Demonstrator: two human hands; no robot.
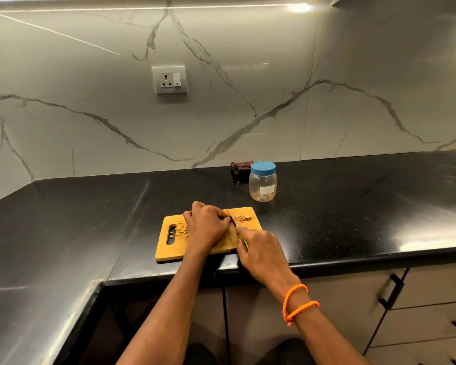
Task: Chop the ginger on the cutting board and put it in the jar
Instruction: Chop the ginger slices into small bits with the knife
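Ginger (224,219) bits scatter across flat wooden board (166,248).

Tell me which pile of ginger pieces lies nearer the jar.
The smaller pile, at the cutting board's far right corner beyond the knife; the larger pile sits by the handle slot.

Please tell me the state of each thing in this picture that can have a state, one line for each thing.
jar: upright, blue lid on, seems empty
ginger pieces: chopped, lying in two groups on the cutting board
cutting board: flat on the counter, near its front edge
knife: blade down on the board
left hand: curled, holding the ginger against the blade
right hand: gripping the knife handle
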